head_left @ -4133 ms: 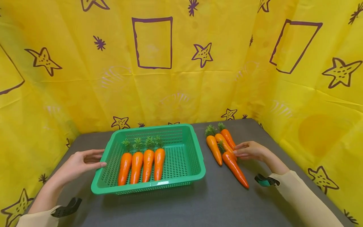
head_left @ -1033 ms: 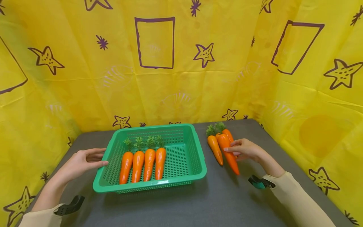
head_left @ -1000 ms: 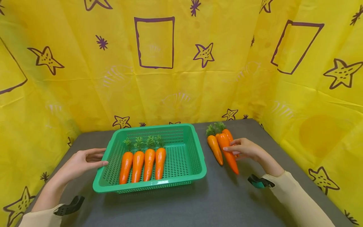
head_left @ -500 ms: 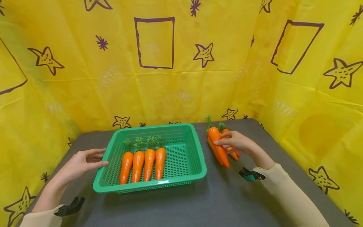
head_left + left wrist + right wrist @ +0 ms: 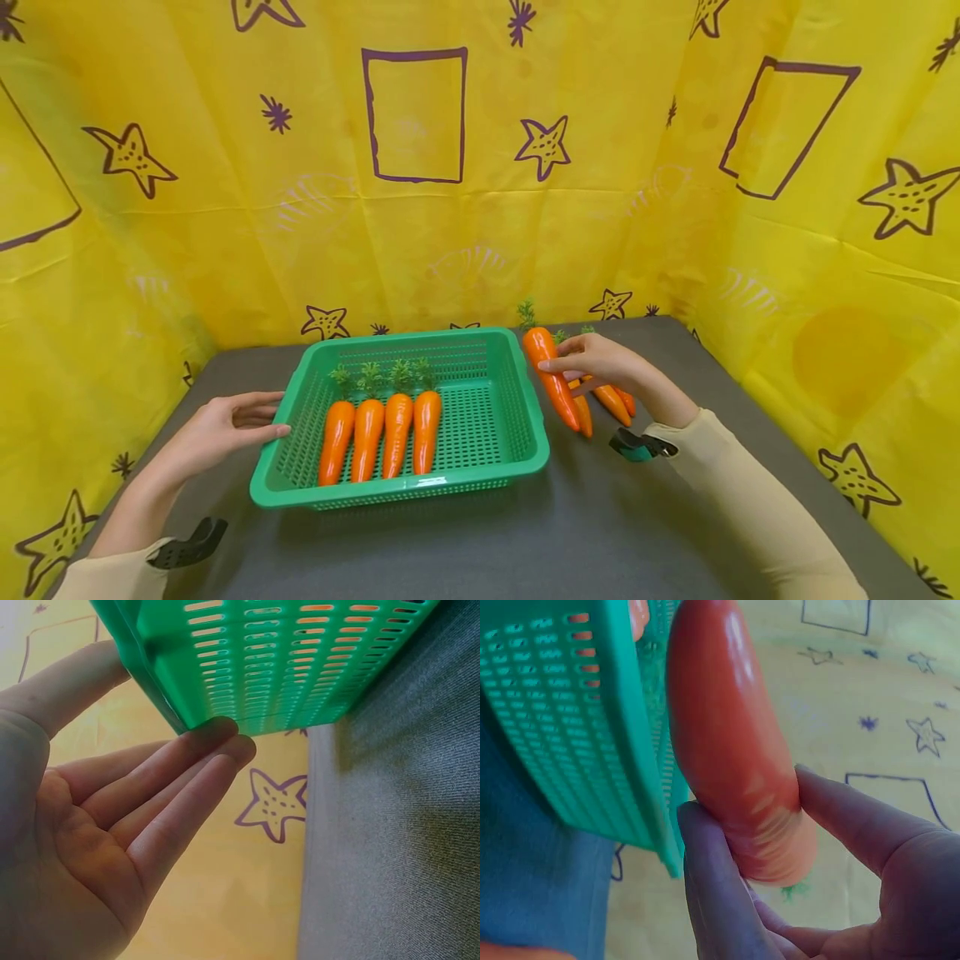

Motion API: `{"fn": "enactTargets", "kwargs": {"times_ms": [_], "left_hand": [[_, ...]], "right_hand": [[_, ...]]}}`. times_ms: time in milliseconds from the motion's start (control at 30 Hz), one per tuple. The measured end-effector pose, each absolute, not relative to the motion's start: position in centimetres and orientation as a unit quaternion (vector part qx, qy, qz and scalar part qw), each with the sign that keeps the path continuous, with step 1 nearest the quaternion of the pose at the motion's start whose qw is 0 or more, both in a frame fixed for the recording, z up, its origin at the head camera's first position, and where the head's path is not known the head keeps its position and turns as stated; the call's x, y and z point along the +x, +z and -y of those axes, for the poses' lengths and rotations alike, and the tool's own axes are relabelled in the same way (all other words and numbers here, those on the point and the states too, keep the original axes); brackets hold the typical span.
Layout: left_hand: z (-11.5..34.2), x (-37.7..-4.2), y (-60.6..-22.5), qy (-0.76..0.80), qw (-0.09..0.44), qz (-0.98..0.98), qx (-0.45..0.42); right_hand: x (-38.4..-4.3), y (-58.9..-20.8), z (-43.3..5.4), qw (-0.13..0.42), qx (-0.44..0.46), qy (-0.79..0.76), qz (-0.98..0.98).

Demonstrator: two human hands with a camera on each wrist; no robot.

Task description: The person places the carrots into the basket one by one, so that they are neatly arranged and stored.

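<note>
Patterned yellow cloth [image 5: 420, 242] hung behind and to both sides of a dark grey counter [image 5: 465, 550]. What had just changed was on the right hand's side: the right hand [image 5: 618, 372] had lifted a glossy toy carrot [image 5: 561, 396] and, within the last second, shifted it across its loose neighbours toward the left hand, just outside the nearer rim of a green perforated plastic basket [image 5: 487, 473]. Thumb and fingers pinched its thick upper part; whether its tip touched the carrot beneath, I could not tell. It had left its old spot yet remained outside the basket, so the carry looked, in my judgement, only part done. Little had altered at the left hand [image 5: 213, 433], whose fingers lay fairly straight and spread against the basket's opposite rim, thumb over the edge. Counted, there were two hands, one basket between them, and eight carrots: a row of four carrots [image 5: 397, 433] inside the basket, nearer the left hand, one pinched, and three loose carrots [image 5: 609, 402] beneath and beside the right hand.
</note>
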State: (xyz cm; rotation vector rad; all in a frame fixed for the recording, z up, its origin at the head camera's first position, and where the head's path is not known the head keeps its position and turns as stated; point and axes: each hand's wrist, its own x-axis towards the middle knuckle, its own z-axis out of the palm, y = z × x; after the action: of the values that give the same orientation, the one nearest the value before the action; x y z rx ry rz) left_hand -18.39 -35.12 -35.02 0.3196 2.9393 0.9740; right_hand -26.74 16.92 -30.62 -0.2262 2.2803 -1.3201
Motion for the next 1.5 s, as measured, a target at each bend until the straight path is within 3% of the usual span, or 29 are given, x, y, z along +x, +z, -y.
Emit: {"fn": "enactTargets", "kwargs": {"times_ms": [1500], "left_hand": [[35.2, -18.4, -35.1, 0.326, 0.016, -0.939, 0.105]], "right_hand": [[-29.3, -31.8, -5.9, 0.341, -0.126, -0.471, -0.804]]}}
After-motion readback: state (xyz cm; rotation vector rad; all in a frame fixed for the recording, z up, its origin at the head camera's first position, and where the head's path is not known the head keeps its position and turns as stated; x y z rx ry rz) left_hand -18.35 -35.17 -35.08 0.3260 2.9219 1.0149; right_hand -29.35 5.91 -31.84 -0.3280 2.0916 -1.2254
